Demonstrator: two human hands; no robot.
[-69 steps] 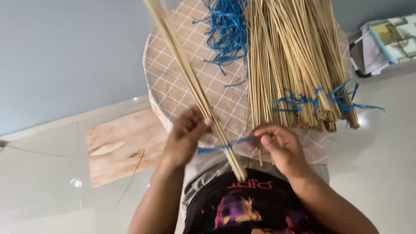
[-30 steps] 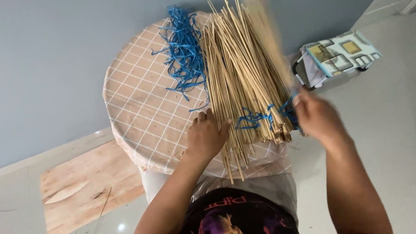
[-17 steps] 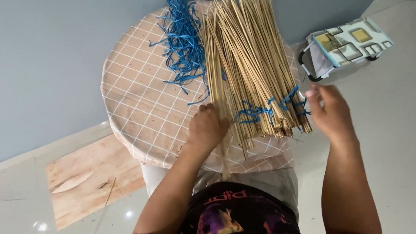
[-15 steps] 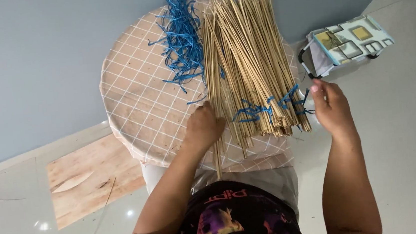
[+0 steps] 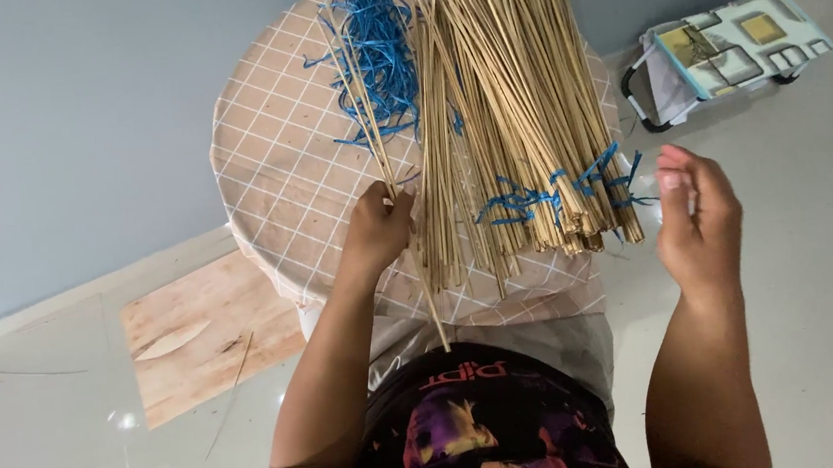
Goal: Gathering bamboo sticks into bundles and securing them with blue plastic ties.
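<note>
- Shirt (image 5: 484,429), black with a bright print, fills the near edge; both forearms rise from it toward the round table (image 5: 271,176) under its checked pink cloth.
- The left hand (image 5: 376,229) is closed around a few thin sticks (image 5: 386,171), pinching them near their lower third; their near ends hang past the table edge toward the shirt and their far ends lean over the blue strips.
- The right hand (image 5: 696,215) hovers off the right side of the table with fingers loosely curled and half open, holding nothing that shows; it is near the tied bundle but apart from it.
- Just right of the left hand lie the loose sticks (image 5: 445,161), and beyond them the tied bundle (image 5: 537,113), bound near its near end with a blue strip (image 5: 553,192).
- Farther off, a heap of blue strips (image 5: 375,47) lies on the far part of the cloth.
- To handle this well, I judge the held sticks want a firm pinch with their near ends level, lifted away from the loose pile so none drag along.
- A toy truck (image 5: 732,46) stands on the floor at far right; a wooden board (image 5: 204,333) lies on the floor to the left.
</note>
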